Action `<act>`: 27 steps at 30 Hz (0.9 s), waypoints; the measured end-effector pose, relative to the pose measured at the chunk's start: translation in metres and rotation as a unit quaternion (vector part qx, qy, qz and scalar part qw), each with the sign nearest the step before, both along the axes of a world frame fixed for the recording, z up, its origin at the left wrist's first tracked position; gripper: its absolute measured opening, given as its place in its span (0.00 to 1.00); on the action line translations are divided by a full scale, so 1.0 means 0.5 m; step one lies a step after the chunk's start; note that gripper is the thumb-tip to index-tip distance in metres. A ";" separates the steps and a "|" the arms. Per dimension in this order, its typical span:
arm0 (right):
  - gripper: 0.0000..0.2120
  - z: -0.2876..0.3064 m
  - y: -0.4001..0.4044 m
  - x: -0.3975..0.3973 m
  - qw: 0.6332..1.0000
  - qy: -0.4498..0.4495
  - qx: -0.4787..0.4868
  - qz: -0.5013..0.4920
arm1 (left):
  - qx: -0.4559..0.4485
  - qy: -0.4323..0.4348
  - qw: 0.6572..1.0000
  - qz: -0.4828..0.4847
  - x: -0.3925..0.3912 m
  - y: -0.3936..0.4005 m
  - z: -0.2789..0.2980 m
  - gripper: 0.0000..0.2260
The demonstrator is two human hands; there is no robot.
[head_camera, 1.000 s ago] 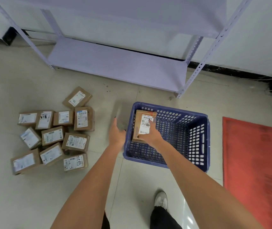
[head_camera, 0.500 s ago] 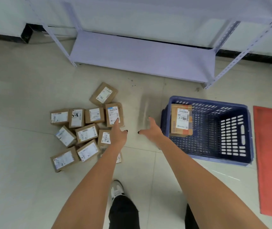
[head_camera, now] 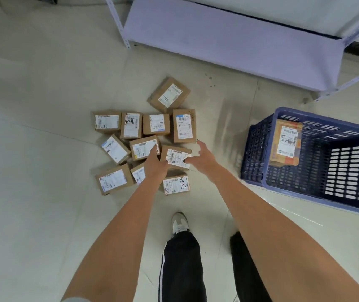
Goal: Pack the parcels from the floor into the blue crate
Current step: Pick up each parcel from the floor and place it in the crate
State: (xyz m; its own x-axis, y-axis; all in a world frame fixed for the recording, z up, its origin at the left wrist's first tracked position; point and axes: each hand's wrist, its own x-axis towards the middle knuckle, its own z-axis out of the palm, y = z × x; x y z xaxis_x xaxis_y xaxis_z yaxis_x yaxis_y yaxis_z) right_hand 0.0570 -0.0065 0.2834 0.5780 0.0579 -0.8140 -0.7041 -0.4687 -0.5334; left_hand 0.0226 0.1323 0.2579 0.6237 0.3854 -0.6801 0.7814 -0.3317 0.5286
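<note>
Reaching down over the heap, both hands meet at one small brown cardboard parcel (head_camera: 176, 157) with a white printed label on top: the left hand (head_camera: 155, 164) lies at its 9 o'clock edge with fingers spread flat across it and the neighbouring box, while the right hand (head_camera: 202, 154) curls its fingers and thumb around the 3 o'clock edge. Whether the parcel is lifted clear of the floor cannot be told. Around it sits the cluster of parcels (head_camera: 130, 136), all squat rectangular cartons of matte kraft board, each with a glossy white barcode label; one at 6 o'clock (head_camera: 176, 184) bears handwritten digits. They lie on the pale, smooth tiled floor (head_camera: 32, 192). At 3 o'clock from the heap, well apart, stands the blue crate (head_camera: 254, 158), rigid plastic with slotted lattice walls, and a larger labelled parcel (head_camera: 287, 142) leans inside against its near-left wall. At 12 o'clock is a lilac metal shelf (head_camera: 228, 38).
</note>
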 end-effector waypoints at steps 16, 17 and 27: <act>0.40 -0.207 -0.015 0.053 1.000 0.021 -0.010 0.006 | -0.055 -0.008 0.995 0.080 0.056 -0.018 -0.223 0.30; 0.40 -0.235 -0.017 0.062 1.000 0.017 -0.009 0.001 | -0.054 -0.012 0.996 0.070 0.069 -0.021 -0.252 0.30; 0.32 -0.579 -0.020 0.194 0.997 -0.077 0.014 -0.007 | -0.005 -0.040 0.997 -0.065 0.223 -0.011 -0.612 0.27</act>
